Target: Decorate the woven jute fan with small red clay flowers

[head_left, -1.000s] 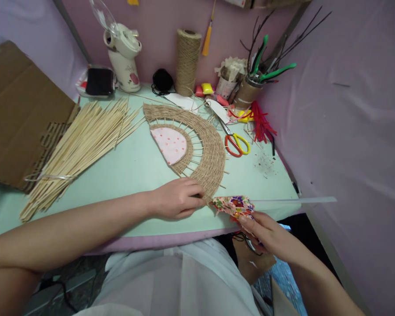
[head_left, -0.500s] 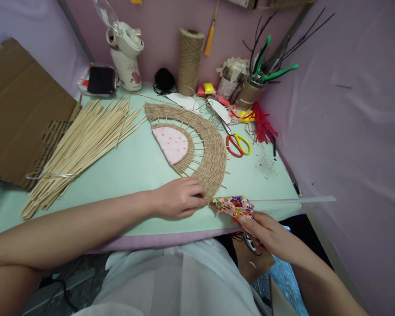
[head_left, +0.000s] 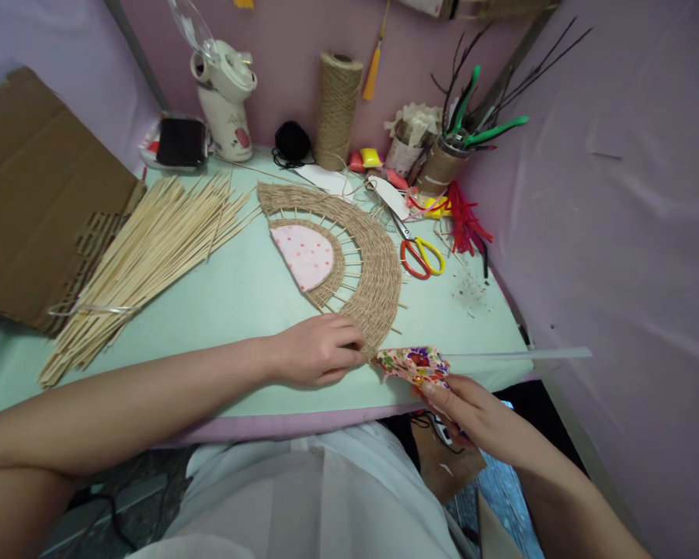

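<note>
A fan-shaped woven twine piece (head_left: 378, 268) lies on the table, with thin sticks bridging its outer and inner bands and a pink dotted fabric half-circle (head_left: 304, 252) at its centre. My left hand (head_left: 323, 349) rests at its lower end, fingers curled and pinching the edge there; the fingertips are partly hidden. My right hand (head_left: 457, 404) is wrapped round a glue gun (head_left: 413, 365) covered in floral fabric. A long translucent glue stick (head_left: 518, 354) juts from its rear. Its tip points left, close to the woven end beside my left fingers.
Scissors (head_left: 422, 258) with red and yellow handles lie right of the woven piece. A bundle of thin sticks (head_left: 151, 272) and a cardboard sheet (head_left: 40, 202) take up the left. Along the back stand a twine spool (head_left: 338, 112), a white pitcher-like container (head_left: 224, 101) and a can with green-handled pliers (head_left: 443, 163).
Almost nothing differs. Both hands, the woven piece and the glue gun keep their places; the view has shifted very slightly.
</note>
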`<state>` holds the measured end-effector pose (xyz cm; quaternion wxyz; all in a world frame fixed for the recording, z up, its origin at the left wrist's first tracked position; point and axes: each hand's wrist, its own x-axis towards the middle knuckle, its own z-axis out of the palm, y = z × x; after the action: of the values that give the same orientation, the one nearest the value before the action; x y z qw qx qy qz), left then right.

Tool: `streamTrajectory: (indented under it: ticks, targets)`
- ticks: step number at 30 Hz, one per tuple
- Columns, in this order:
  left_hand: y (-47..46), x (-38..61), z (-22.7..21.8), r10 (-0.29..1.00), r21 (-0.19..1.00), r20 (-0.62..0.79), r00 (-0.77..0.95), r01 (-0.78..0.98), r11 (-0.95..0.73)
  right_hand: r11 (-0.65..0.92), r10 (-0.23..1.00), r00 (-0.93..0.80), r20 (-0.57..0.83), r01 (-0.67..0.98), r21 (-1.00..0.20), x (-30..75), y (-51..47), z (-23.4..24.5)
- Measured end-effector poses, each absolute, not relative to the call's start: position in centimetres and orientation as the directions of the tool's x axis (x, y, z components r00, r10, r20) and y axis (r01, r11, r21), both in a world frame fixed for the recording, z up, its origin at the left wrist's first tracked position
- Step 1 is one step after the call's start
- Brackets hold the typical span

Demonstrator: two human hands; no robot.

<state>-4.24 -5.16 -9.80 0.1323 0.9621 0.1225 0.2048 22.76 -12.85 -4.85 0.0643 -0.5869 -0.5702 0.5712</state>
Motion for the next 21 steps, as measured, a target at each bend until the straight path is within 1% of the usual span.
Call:
streamTrajectory:
  ticks: [11,16,21]
  targets:
    - [-5.13,-4.15,-9.72,0.286,0.297,0.368,0.885,0.180,-0.938,-0.323,0.749,-0.303,-0.589,0.610,-0.724,22.82,-13.02,-4.77]
    - [-5.15,-4.20,-9.65,0.285,0.299,0.363,0.887,0.179,-0.937,-0.353,0.743,-0.281,-0.608,0.608,-0.711,22.70,-13.11,-4.55]
    - [-5.18,-4.17,-9.74,0.288,0.300,0.357,0.889,0.183,-0.936,-0.344,0.750,-0.264,-0.606,0.627,-0.699,22.58,-13.23,-4.48]
